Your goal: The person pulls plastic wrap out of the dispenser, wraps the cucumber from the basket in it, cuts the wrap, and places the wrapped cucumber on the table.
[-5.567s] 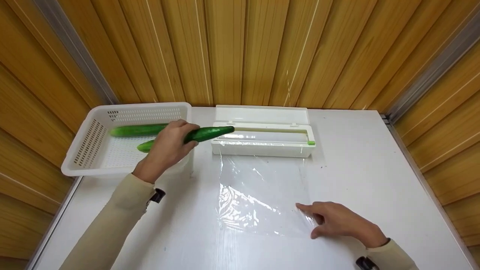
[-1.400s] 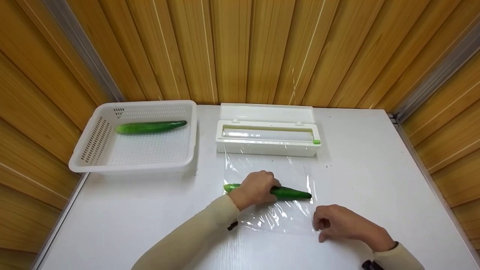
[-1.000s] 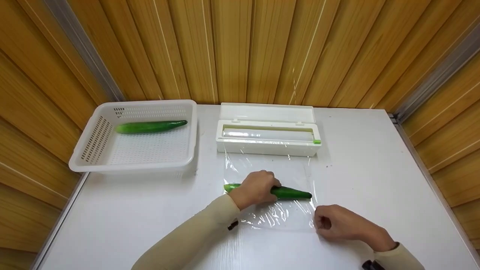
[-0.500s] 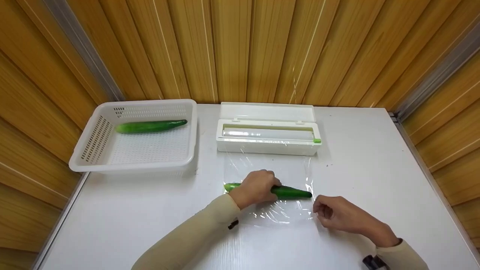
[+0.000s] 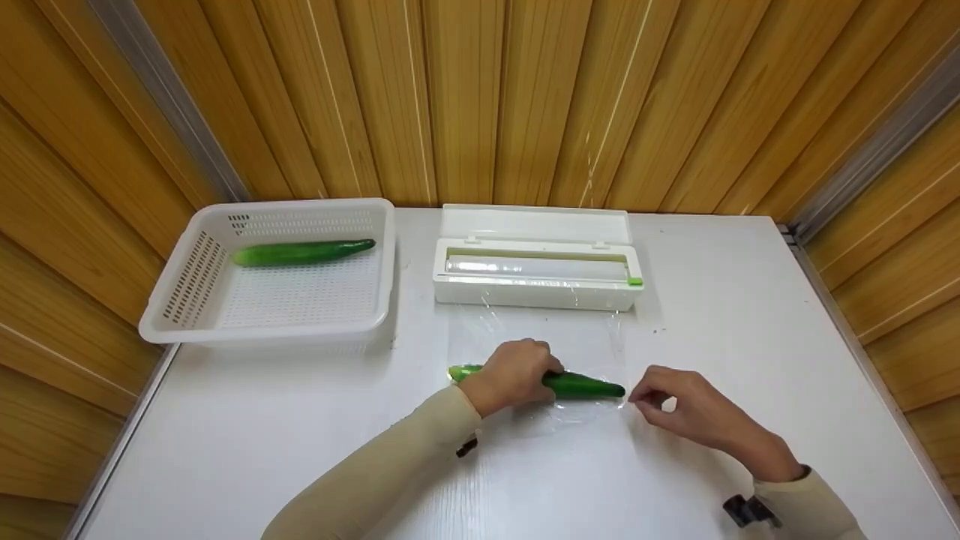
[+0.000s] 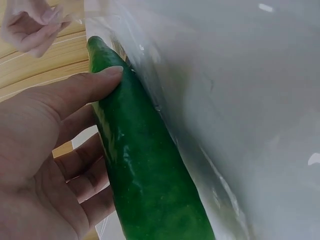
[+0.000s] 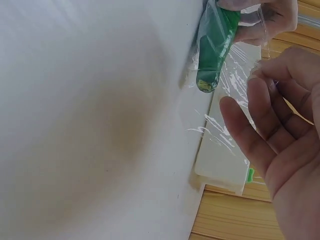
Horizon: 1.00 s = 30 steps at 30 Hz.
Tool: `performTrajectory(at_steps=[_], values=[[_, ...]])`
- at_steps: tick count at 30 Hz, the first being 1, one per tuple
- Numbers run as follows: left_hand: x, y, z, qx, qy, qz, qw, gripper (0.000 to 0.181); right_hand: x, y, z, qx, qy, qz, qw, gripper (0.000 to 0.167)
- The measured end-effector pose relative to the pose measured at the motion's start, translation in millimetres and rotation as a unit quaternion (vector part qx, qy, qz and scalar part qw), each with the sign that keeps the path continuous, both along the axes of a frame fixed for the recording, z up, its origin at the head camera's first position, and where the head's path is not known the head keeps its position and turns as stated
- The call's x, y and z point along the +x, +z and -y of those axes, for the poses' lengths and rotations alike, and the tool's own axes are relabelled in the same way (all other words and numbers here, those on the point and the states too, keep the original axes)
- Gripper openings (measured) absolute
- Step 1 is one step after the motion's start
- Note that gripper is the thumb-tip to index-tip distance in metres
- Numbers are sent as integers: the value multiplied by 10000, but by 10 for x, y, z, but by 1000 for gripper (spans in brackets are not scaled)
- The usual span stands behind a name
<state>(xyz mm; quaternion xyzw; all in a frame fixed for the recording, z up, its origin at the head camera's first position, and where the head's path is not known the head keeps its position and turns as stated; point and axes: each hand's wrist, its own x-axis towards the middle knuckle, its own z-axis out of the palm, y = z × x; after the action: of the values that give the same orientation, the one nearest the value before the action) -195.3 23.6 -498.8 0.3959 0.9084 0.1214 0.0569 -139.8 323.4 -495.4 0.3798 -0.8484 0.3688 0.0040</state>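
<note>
A green cucumber (image 5: pixel 581 385) lies on a sheet of clear cling film (image 5: pixel 540 326) pulled out over the white table. My left hand (image 5: pixel 516 375) grips it from above around the middle; in the left wrist view the thumb rests along the cucumber (image 6: pixel 145 160). Just past the cucumber's dark tip, my right hand (image 5: pixel 694 409) pinches the near right corner of the film between thumb and forefinger, raised off the table. Film covers the cucumber's tip side in the right wrist view, where this hand's (image 7: pixel 285 110) other fingers are spread loosely. The left palm hides the cucumber's middle.
Behind the film stands a white cling film dispenser (image 5: pixel 534 294), lid up, roll inside, with a green slider (image 5: pixel 634 281) at its right end. A white basket (image 5: pixel 300 326) at the left holds another cucumber (image 5: pixel 304 253). Wood-patterned panels (image 5: pixel 465 105) close off the back and sides.
The left hand brought a cucumber from the basket onto the film. Over the last second the right hand moved up and away from me, carrying the film's near edge towards the cucumber.
</note>
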Motion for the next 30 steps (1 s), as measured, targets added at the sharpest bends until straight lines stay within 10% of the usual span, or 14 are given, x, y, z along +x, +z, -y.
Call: performTrajectory(at_steps=[14,30], values=[[-2,-6,1,38,4,-67,10000,35,-121,138,74,-211,-556,-566,9966,38],[0,-10,3,-147,-13,-189,9997,31,-490,-141,97,345,-1399,-490,9884,24]])
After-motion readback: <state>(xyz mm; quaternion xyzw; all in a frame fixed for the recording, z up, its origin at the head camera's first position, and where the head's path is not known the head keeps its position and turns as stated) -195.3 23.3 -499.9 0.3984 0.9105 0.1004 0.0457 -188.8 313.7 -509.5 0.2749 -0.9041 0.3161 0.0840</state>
